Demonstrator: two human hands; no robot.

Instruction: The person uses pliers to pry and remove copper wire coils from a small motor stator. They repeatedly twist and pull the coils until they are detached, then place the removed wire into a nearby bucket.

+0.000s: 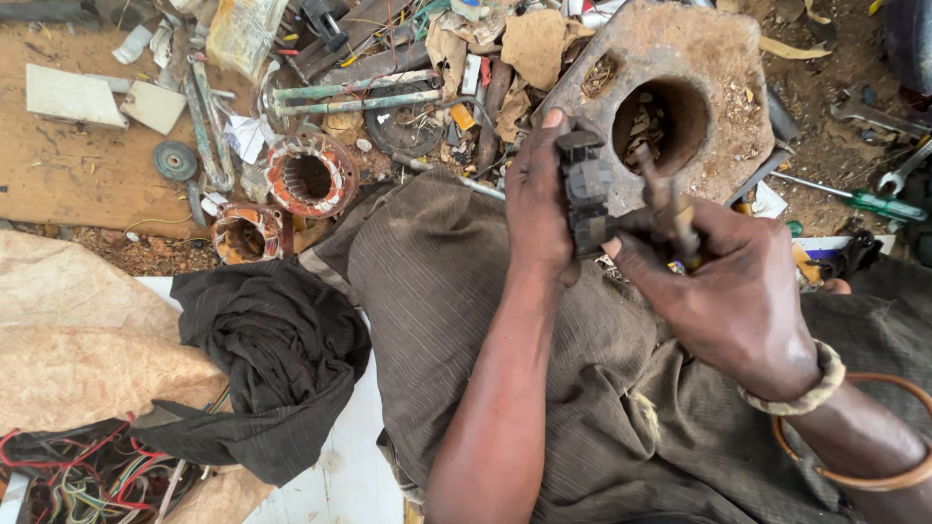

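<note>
The left hand (537, 209) grips the black part (586, 199) before the rusty block (670, 102); the right hand (723, 286) (clenching a tool (670, 204)) should probably pry gently.

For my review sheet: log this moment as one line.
left hand: grips black part | right hand: holds tool beside part | rusty block beyond | over lap

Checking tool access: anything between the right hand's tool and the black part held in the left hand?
Nothing visible. The left hand grips the black part; the right hand holds the tool right beside it, no object between.
</note>
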